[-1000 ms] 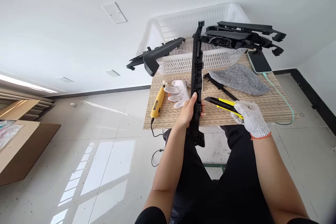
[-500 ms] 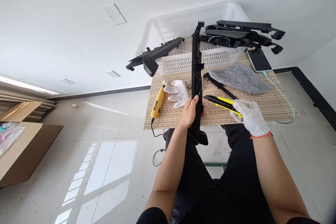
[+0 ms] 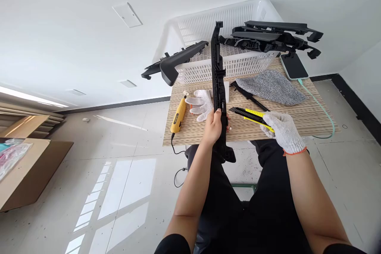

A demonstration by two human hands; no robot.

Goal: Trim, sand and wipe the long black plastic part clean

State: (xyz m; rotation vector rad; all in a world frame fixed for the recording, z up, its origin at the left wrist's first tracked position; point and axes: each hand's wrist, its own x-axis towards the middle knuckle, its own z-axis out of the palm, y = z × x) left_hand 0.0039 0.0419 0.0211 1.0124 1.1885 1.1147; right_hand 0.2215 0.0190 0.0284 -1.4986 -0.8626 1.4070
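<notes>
My bare left hand (image 3: 214, 126) is closed round the lower part of a long black plastic trim piece (image 3: 218, 75), which stands nearly upright over the small striped table (image 3: 297, 117). My right hand (image 3: 282, 131), in a white knit glove, grips a yellow and black utility knife (image 3: 250, 116) whose blade end points left toward the trim piece, just right of it. A loose white glove (image 3: 202, 103) lies on the table left of the trim piece.
A white plastic basket (image 3: 238, 63) at the table's far side carries more black trim pieces (image 3: 268, 39); one (image 3: 172, 63) hangs off its left. A yellow rotary tool (image 3: 177, 116), a grey cloth (image 3: 270, 86), and a phone (image 3: 294, 66) with a green cable also lie there. Cardboard boxes (image 3: 26, 166) stand at left.
The trim piece in my left hand has tilted slightly left at its top. My right hand with the knife has moved a little toward it.
</notes>
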